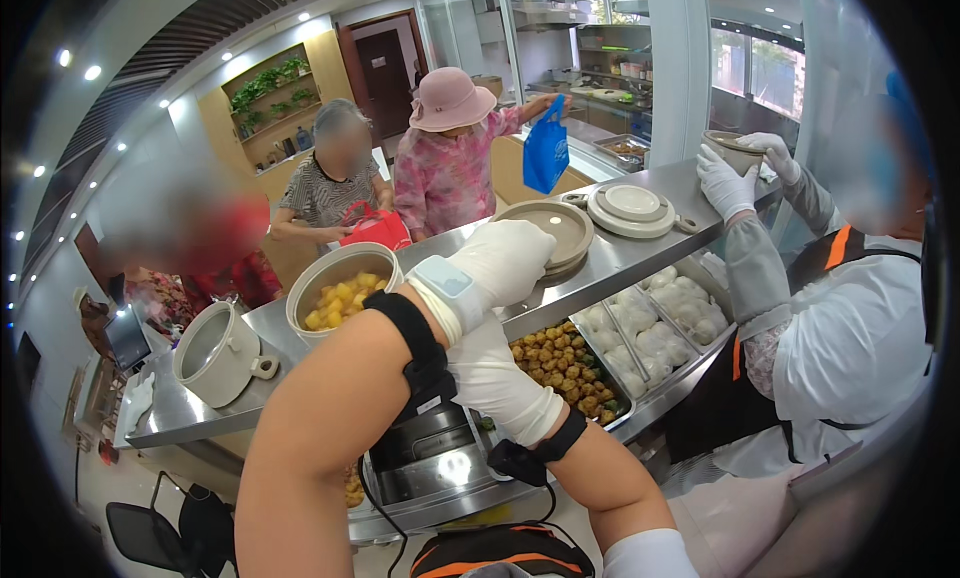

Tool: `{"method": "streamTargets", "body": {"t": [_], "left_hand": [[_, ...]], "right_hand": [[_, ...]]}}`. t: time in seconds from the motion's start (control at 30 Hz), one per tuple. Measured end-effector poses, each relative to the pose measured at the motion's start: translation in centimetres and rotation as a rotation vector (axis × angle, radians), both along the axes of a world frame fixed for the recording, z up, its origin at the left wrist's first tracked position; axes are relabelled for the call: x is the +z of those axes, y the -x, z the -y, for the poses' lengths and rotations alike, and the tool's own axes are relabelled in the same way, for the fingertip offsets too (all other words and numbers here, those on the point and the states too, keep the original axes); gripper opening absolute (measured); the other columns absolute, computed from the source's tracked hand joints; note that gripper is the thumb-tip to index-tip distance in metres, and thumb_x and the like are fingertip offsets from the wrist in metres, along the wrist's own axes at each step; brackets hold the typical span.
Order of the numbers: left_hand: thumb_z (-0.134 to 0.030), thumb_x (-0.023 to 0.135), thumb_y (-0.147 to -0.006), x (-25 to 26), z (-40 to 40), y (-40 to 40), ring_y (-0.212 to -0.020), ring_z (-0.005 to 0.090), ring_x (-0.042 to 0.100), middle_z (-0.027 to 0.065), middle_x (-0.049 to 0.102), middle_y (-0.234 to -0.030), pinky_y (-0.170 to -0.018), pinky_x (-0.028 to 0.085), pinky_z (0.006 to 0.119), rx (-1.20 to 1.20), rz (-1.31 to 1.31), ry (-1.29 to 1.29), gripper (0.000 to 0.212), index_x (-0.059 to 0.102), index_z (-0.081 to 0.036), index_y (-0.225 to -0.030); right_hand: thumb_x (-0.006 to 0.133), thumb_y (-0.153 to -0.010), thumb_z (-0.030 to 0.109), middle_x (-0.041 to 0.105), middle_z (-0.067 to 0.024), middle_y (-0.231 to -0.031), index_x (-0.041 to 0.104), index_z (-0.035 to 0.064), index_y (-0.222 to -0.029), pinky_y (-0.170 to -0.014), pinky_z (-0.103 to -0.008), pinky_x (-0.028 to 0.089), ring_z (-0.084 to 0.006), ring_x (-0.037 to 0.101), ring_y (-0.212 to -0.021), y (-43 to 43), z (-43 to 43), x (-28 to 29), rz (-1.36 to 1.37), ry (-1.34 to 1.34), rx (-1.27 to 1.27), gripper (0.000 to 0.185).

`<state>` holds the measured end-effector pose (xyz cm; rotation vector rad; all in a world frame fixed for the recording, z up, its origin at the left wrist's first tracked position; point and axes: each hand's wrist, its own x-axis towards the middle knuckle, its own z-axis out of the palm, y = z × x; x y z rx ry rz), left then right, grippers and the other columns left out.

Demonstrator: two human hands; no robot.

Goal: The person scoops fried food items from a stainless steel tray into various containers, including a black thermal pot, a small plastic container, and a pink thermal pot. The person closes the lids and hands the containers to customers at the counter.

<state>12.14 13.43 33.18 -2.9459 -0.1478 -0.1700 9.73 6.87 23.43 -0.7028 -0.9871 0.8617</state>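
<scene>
My left hand (510, 259), in a white glove with a watch at the wrist, reaches across to the near edge of a round beige lid (555, 221) on the steel counter. Its fingers look curled, but their tips are hidden, so a grip cannot be told. Below it my right hand (491, 371), also gloved, crosses behind the left wrist; its fingers are mostly hidden. Left of my left forearm stands a beige round container (346, 285) of yellow potato-like chunks. Browned balls of food (562, 364) fill a steel tray to the right of my right hand.
An open beige pot (217, 353) stands on the counter (180, 420) at left; stacked lids (631, 209) lie at right. Bagged white food (652, 330) fills nearby trays. A gloved co-worker (825, 315) holds a lidded pot (731, 152). Several people stand across the counter, with red and blue bags (547, 154).
</scene>
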Motion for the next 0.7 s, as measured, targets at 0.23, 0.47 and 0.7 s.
{"method": "streamTargets", "body": {"t": [0.23, 0.47, 0.7], "left_hand": [[-0.004, 0.061, -0.081, 6.1, -0.8, 10.1, -0.087, 0.0376, 0.066, 0.0177, 0.064, -0.093, -0.073, 0.054, 0.044, -0.117, 0.479, -0.105, 0.018, 0.06, -0.003, -0.099], [0.004, 0.066, -0.076, 4.1, -4.2, 24.1, -0.082, 0.0368, 0.064, 0.0163, 0.064, -0.092, -0.07, 0.053, 0.04, 0.07, 0.368, -0.167, 0.022, 0.06, -0.002, -0.096], [0.006, 0.064, -0.072, 2.4, -4.3, 26.0, -0.083, 0.0324, 0.066, 0.0131, 0.067, -0.098, -0.071, 0.053, 0.038, 0.123, 0.294, -0.189, 0.03, 0.063, -0.004, -0.101]], "right_hand": [[0.07, -0.081, 0.026, 0.062, -0.0129, -0.095, 0.055, -0.0044, -0.127, -0.079, -0.04, 0.048, -0.0304, 0.06, -0.086, -0.3, 0.1, 0.8, 1.233, -0.243, -0.775, 0.058], [0.07, -0.081, 0.02, 0.062, -0.0091, -0.086, 0.053, -0.0096, -0.129, -0.074, -0.0368, 0.049, -0.0263, 0.06, -0.079, -0.7, -0.3, 0.4, 1.207, -0.301, -0.836, 0.059], [0.07, -0.081, 0.019, 0.061, -0.0076, -0.083, 0.056, -0.0089, -0.127, -0.071, -0.0345, 0.05, -0.0245, 0.059, -0.075, -0.2, -0.5, 0.3, 1.22, -0.275, -0.832, 0.056]]}}
